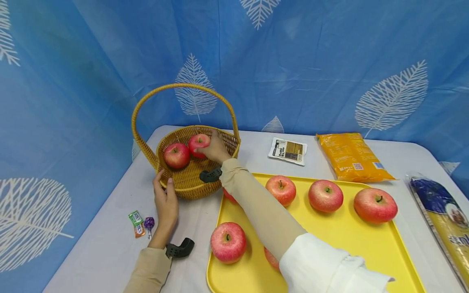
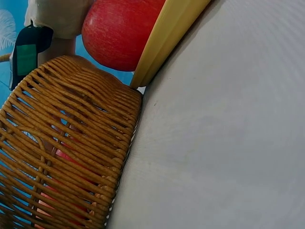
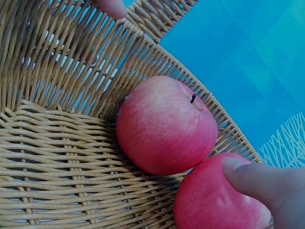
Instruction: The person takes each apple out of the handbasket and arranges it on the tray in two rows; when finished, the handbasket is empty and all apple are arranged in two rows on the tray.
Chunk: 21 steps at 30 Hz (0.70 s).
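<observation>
A brown wicker basket (image 1: 194,189) with a tall arched handle stands at the back left of the table. Inside it, one red apple (image 1: 176,156) lies at the left. Beside that, my right hand (image 1: 215,148) grips another red apple (image 1: 199,145), reaching in over the basket's right side. The right wrist view shows the two apples touching against the woven wall, the thumb (image 3: 252,179) on the nearer one. My left hand (image 1: 166,201) touches the basket's front left rim with extended fingers. In the left wrist view, the basket's outer wall (image 2: 81,129) fills the left side.
A yellow tray (image 1: 351,240) with several red apples (image 1: 228,242) lies at the front right, partly under the right arm. Small candy packets (image 1: 136,219) and a purple lollipop (image 1: 149,223) lie left. Behind the tray are a white packet (image 1: 288,151) and an orange bag (image 1: 353,158).
</observation>
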Motion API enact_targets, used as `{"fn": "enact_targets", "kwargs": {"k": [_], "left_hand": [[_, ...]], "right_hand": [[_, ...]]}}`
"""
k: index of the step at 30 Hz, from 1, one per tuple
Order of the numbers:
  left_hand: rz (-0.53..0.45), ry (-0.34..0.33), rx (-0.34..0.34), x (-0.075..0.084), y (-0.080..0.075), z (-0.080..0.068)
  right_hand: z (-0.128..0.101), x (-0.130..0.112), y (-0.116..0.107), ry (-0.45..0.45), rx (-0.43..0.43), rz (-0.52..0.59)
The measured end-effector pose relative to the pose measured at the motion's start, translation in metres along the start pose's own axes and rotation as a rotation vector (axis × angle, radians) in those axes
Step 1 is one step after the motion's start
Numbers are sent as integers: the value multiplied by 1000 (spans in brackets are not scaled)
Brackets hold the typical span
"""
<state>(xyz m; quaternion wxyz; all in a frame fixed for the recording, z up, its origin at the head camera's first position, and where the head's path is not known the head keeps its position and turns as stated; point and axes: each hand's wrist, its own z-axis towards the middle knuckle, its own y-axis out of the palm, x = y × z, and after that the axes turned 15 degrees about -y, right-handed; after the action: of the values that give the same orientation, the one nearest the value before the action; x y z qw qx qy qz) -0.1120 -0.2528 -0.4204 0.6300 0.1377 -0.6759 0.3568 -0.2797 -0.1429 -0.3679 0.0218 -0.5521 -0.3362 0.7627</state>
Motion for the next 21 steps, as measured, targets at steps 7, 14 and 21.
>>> {"fn": "enact_targets", "kwargs": {"k": [7,14,21], "left_hand": [[10,-7,1,0,0,1],[9,-3,4,0,0,0],[11,-6,0,0,0,1]], "right_hand": [[6,7,2,-32,-51,-3],[4,4,1,-15,-43,-51],[-1,-1,1,-34,-6,-91]]}}
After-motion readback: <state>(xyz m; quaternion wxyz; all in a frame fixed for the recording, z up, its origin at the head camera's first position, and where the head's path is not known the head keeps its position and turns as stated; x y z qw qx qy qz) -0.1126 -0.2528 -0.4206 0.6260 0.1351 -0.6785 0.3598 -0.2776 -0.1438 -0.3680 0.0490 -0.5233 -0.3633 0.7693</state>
